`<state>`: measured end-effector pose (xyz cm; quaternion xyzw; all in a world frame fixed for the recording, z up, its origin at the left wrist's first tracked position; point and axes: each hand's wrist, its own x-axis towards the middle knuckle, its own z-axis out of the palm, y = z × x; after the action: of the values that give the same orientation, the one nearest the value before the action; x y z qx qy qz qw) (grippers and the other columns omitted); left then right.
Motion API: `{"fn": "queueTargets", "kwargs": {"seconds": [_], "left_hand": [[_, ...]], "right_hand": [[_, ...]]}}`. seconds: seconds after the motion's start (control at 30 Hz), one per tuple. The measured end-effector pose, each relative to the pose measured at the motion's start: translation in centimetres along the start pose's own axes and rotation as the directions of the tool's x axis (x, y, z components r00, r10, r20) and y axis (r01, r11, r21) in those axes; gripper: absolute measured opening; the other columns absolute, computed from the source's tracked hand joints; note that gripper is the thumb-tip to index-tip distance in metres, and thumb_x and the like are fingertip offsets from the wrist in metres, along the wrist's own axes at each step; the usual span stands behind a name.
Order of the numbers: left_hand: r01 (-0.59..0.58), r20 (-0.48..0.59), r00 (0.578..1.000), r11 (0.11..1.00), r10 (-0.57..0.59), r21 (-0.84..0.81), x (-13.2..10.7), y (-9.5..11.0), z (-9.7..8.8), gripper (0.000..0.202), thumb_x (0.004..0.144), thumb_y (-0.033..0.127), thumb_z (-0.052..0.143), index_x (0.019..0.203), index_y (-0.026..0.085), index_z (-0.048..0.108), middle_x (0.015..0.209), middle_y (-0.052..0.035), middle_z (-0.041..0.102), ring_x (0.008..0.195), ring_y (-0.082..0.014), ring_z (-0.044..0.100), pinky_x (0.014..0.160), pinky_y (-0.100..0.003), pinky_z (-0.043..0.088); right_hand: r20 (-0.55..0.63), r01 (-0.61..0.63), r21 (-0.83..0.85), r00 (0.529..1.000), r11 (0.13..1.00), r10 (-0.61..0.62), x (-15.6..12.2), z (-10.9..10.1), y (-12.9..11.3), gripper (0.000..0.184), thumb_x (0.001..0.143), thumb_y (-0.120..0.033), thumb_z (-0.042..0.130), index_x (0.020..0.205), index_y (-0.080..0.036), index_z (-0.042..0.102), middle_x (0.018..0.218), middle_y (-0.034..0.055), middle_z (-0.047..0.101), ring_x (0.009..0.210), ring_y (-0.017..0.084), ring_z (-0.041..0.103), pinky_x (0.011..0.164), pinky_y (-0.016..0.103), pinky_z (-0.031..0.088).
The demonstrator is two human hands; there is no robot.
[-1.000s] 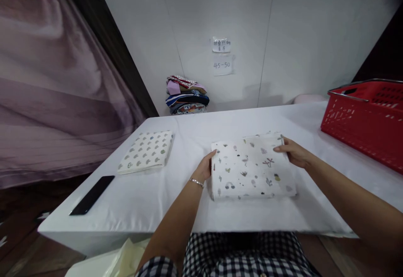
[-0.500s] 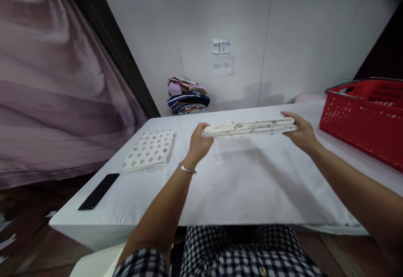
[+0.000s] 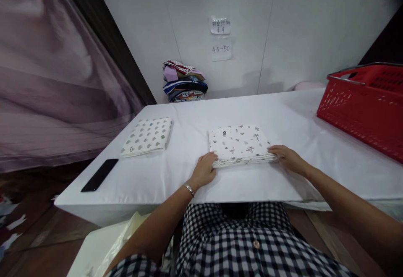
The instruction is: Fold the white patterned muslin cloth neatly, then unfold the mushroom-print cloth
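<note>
A folded white cloth [image 3: 237, 143] with small dark and green prints lies flat on the white-covered table [image 3: 245, 186], its stacked layers showing along the near edge. My left hand [image 3: 205, 168] grips the cloth's near left corner, fingers on top. At the near right corner, my right hand [image 3: 288, 158] pinches the layers between thumb and fingers. Another folded white cloth [image 3: 147, 136], printed with grey mushroom-like shapes, rests to the left, apart from both hands.
A black phone-like slab [image 3: 100, 175] lies near the table's left edge. The red plastic basket [image 3: 362, 117] stands at the right. Behind the table is a stack of folded fabrics [image 3: 185, 82] against the wall, below paper signs [image 3: 221, 49]. A pink curtain [image 3: 63, 75] hangs at the left.
Both hands have brought the folded cloth down from the air, nearer to me, onto the table. It was seen edge-on before; now its printed top shows.
</note>
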<state>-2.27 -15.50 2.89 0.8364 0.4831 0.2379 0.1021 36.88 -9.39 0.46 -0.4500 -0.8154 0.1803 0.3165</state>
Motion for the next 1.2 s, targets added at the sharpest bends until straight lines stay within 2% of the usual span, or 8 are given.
{"fn": "queueTargets", "kwargs": {"seconds": [0.1,0.23,0.43,0.67,0.8,0.9,1.03,1.2], "left_hand": [[0.048,0.017,0.999,0.999,-0.048,-0.017,0.6,1.0,-1.0,0.037,0.073,0.020,0.059,0.109,0.020,0.054,0.117,-0.0079,0.057,0.116,-0.0254,0.046,0.099,-0.042,0.031],[0.105,0.005,0.994,0.994,-0.105,0.010,2.1,2.3,-0.7,0.021,0.084,0.035,0.053,0.098,0.022,0.061,0.098,-0.0056,0.063,0.097,-0.0219,0.053,0.092,-0.039,0.033],[0.086,0.023,0.996,0.995,-0.087,0.055,3.9,3.0,0.8,0.017,0.086,0.029,0.052,0.092,0.022,0.065,0.090,-0.0048,0.062,0.090,-0.0202,0.053,0.087,-0.037,0.033],[0.110,0.064,0.992,0.993,-0.112,0.038,4.4,3.2,0.8,0.016,0.085,0.028,0.052,0.085,0.021,0.067,0.086,-0.0033,0.063,0.085,-0.0181,0.055,0.083,-0.035,0.035],[0.135,0.056,0.989,0.991,-0.135,0.007,4.6,3.2,0.8,0.013,0.083,0.026,0.054,0.080,0.020,0.065,0.083,-0.0028,0.062,0.082,-0.0176,0.055,0.081,-0.034,0.036],[0.159,0.047,0.986,0.987,-0.158,-0.014,4.6,3.3,0.8,0.015,0.084,0.023,0.051,0.077,0.019,0.063,0.081,-0.0025,0.062,0.080,-0.0172,0.054,0.079,-0.034,0.036],[0.168,-0.001,0.986,0.985,-0.168,-0.044,4.3,3.3,0.8,0.016,0.085,0.021,0.048,0.077,0.019,0.061,0.081,-0.0025,0.061,0.080,-0.0171,0.054,0.079,-0.033,0.036],[0.094,0.038,0.995,0.996,-0.094,0.001,3.7,3.3,0.9,0.013,0.085,0.021,0.050,0.078,0.019,0.060,0.084,-0.0038,0.060,0.083,-0.0182,0.052,0.079,-0.034,0.035]], "right_hand": [[0.026,0.013,0.048,1.000,0.999,-0.015,0.3,-0.5,-1.6,0.033,0.067,-0.015,0.051,0.092,-0.025,0.069,0.104,0.0045,0.067,0.104,0.024,0.058,0.095,0.045,0.043],[0.032,0.018,0.026,0.999,1.000,-0.019,0.8,0.2,-4.2,0.024,0.076,-0.026,0.055,0.095,-0.026,0.069,0.103,0.0049,0.068,0.100,0.024,0.059,0.092,0.046,0.045],[0.073,0.048,-0.109,0.997,0.993,-0.040,1.8,1.4,-5.1,0.026,0.086,-0.032,0.046,0.096,-0.025,0.070,0.101,0.0066,0.067,0.095,0.025,0.059,0.086,0.044,0.046],[0.145,0.140,-0.259,0.984,0.956,-0.105,2.3,1.8,-4.7,0.027,0.088,-0.026,0.043,0.093,-0.022,0.069,0.095,0.0080,0.066,0.087,0.023,0.057,0.077,0.037,0.045],[0.116,0.079,-0.356,0.992,0.931,-0.040,2.4,2.2,-5.4,0.028,0.090,-0.023,0.038,0.086,-0.020,0.066,0.089,0.0083,0.064,0.084,0.022,0.055,0.076,0.035,0.042],[0.064,0.036,-0.355,0.998,0.934,-0.014,2.3,2.2,-5.9,0.028,0.089,-0.021,0.036,0.082,-0.019,0.064,0.086,0.0081,0.063,0.082,0.021,0.054,0.075,0.035,0.041],[-0.008,0.063,-0.298,0.998,0.953,-0.068,1.6,1.8,-6.0,0.026,0.089,-0.021,0.037,0.084,-0.020,0.062,0.087,0.0086,0.063,0.083,0.022,0.053,0.076,0.036,0.040],[0.089,0.112,-0.270,0.992,0.956,-0.091,1.0,1.4,-5.7,0.025,0.089,-0.025,0.038,0.085,-0.020,0.062,0.087,0.0077,0.063,0.083,0.022,0.053,0.076,0.037,0.041]]}}
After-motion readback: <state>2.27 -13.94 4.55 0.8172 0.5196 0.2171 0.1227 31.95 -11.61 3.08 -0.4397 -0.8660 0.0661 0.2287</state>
